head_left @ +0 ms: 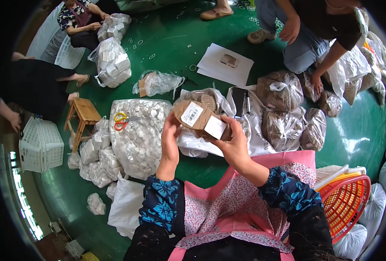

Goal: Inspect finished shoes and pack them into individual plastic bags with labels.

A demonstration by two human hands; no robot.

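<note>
I hold a brown cardboard piece (207, 115) with rounded edges and two white labels, one with a barcode. My left hand (170, 141) is closed on its left end. My right hand (236, 145) grips the opposite end by the second label, thumb towards me. Just beyond it, a plastic bag holding brown ribbed pieces (205, 101) lies on white sacking (259, 137). Left of my hands a large clear bag of small white pieces (143, 143) lies on the floor, with scissors (122, 121) with yellow and red handles on top.
Bags of brown pieces (282, 130) lie to the right, where a person's hand (316, 82) touches one. A wooden stool (85, 112) and white crates (41, 143) stand left. Printed sheets (225, 65) lie ahead. A red basket (347, 204) is near my right elbow. Other people work around.
</note>
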